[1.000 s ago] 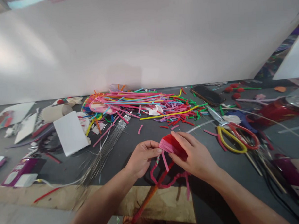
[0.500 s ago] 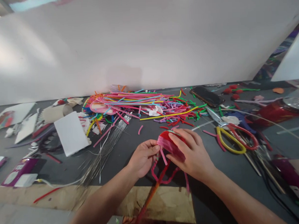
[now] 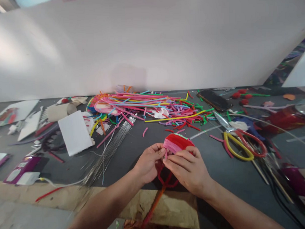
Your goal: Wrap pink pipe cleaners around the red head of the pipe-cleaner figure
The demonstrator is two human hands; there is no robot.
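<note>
Pinches the left edge of a fuzzy, rounded pink-and-red piece between thumb and fingertips of the left hand — lower centre of the frame — and clasps its lower side with the curled right hand. Holds it above a fuzzy orange-to-pink stem, below heaped thin, bright chenille sticks, left of metal-bladed scissors.
</note>
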